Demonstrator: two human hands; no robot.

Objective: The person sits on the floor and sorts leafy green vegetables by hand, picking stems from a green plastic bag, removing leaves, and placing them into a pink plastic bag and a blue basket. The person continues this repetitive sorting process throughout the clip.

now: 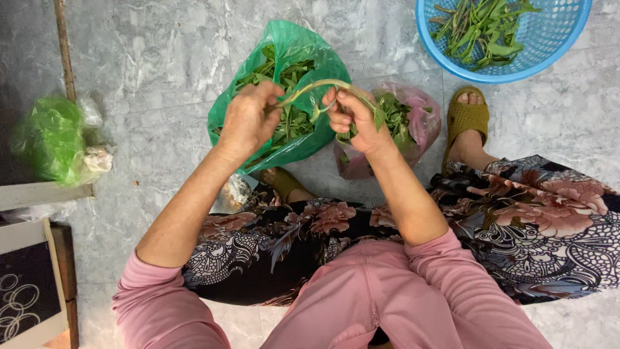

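At the far left, a crumpled light green plastic bag sits on the grey marble floor, bunched shut so that its contents cannot be made out; a bit of clear plastic shows at its right edge. Below it stands a low wooden frame with a dark panel.

Further right, a darker green plastic bag lies open on the floor, filled with leafy green stalks. The left hand hovers over this bag's mouth, its fingers closed around one end of a long green stem. The stem arcs between both hands, above the green bag, and reaches across to the right hand, whose fingers are pinched together on the other end, where a leaf hangs down.

Just beside the green bag, under the right hand, a pink translucent plastic bag holds more green leaves. To its right a foot in a mustard-yellow sandal rests on the floor; another sandalled foot peeks out beneath the green bag.

At the upper right, a round blue plastic basket with a perforated wall, partly cut off by the frame, carries a loose heap of picked green stems and leaves.
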